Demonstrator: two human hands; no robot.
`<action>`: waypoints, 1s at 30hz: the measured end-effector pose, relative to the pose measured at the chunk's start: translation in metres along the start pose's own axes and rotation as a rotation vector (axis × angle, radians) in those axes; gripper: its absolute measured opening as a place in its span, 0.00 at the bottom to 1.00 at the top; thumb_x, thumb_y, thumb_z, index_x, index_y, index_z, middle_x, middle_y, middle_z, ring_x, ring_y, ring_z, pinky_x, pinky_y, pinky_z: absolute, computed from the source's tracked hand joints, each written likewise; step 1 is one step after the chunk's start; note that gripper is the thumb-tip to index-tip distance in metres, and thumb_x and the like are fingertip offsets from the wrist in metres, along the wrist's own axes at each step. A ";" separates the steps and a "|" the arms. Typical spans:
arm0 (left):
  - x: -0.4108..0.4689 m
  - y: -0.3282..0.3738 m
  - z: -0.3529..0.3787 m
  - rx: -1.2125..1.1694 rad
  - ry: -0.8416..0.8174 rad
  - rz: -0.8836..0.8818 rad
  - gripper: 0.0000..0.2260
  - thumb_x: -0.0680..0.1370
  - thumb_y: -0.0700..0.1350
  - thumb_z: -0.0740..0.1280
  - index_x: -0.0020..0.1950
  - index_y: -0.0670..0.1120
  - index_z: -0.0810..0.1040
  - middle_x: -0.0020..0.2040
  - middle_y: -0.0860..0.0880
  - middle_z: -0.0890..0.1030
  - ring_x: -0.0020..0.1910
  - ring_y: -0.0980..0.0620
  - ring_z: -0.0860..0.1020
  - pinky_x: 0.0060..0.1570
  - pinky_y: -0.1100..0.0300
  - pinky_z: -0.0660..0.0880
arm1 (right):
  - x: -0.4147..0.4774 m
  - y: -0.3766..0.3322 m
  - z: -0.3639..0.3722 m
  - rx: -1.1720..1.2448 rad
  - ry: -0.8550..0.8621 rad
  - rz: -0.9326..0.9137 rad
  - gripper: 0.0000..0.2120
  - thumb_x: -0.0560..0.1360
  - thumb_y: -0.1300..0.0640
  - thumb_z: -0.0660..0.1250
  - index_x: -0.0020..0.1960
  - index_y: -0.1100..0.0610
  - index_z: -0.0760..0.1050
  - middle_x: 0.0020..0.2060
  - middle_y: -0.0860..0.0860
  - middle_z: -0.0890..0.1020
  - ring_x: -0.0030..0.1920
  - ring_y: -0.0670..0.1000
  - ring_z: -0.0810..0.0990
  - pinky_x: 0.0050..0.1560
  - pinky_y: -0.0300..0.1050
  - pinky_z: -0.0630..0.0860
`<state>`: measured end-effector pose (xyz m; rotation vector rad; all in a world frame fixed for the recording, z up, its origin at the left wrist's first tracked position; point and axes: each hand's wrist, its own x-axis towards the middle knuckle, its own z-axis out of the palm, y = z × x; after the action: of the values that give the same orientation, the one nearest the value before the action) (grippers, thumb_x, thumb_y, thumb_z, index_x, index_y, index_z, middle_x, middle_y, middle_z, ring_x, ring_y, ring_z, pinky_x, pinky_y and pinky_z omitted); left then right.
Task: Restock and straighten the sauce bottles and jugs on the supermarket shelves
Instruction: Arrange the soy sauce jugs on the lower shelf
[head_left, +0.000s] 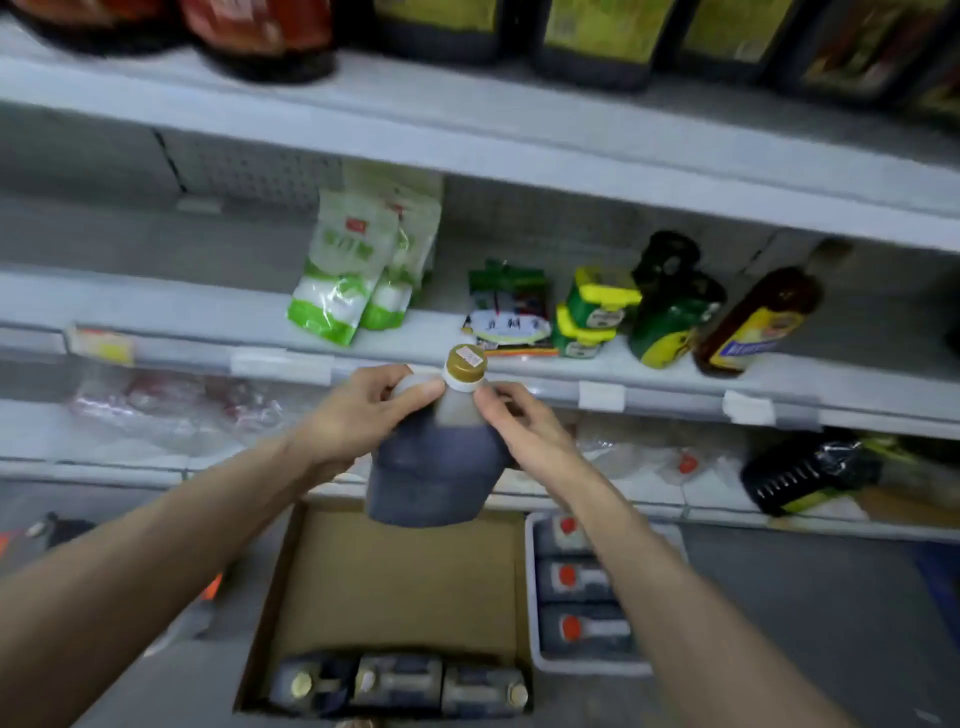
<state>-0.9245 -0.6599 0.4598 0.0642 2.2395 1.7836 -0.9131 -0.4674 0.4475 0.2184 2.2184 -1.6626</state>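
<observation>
Carton (395, 582) on floor, nearest: plain brown cardboard, flaps open, base mostly bare. Three jugs (397, 683) lie on their sides along its near edge; dark liquid, pale labels too blurred to read.

Just right of the carton, a white plastic tray (531, 597) holds flat dark bottles (582, 579) with red caps in a row.

Above the carton, held upright in the air in front of the shelves: the jug (436, 467). Translucent plastic, broad shoulders, narrow neck, dark sauce up to the shoulder. Gold ribbed cap (466, 364) over a white collar, with a small sticker whose print is unreadable. Left hand (358, 415) wraps the handle side at the neck, thumb on top. Right hand (524, 431) grips the opposite shoulder, fingers curled at the neck.

Middle shelf (415, 348), grey painted metal with price-tag strips. On it stand soft white-and-green bags (343, 270), a green packet (511, 306), stacked green tubs with yellow lids (597, 306), dark green bottles (670, 301) and a leaning amber bottle (758, 322) with a yellow label. Lettering blurred throughout.

Top shelf: big dark jugs with yellow-green labels (597, 36), red-labelled ones (260, 31) to the left.
</observation>
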 end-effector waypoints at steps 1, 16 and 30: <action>-0.003 0.037 -0.007 -0.016 0.019 0.033 0.16 0.78 0.47 0.66 0.32 0.47 0.68 0.25 0.58 0.67 0.27 0.60 0.64 0.27 0.65 0.59 | -0.009 -0.033 -0.010 0.007 0.011 -0.031 0.18 0.73 0.36 0.65 0.55 0.48 0.76 0.52 0.50 0.81 0.47 0.46 0.79 0.46 0.40 0.74; -0.032 0.337 -0.070 -0.008 0.115 0.249 0.13 0.80 0.49 0.64 0.49 0.38 0.78 0.39 0.43 0.76 0.29 0.55 0.75 0.19 0.69 0.64 | -0.096 -0.292 -0.086 0.083 0.029 -0.203 0.37 0.56 0.25 0.70 0.61 0.39 0.72 0.60 0.44 0.80 0.60 0.51 0.79 0.60 0.67 0.73; 0.040 0.394 -0.060 -0.057 0.221 0.262 0.17 0.78 0.50 0.67 0.32 0.43 0.72 0.28 0.49 0.71 0.27 0.54 0.67 0.22 0.68 0.64 | -0.043 -0.337 -0.129 0.134 0.150 -0.336 0.28 0.75 0.42 0.67 0.73 0.41 0.63 0.68 0.46 0.72 0.65 0.53 0.74 0.50 0.56 0.77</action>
<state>-1.0317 -0.6152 0.8433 0.1633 2.4248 2.0803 -1.0097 -0.4411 0.7969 0.0012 2.3568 -2.0336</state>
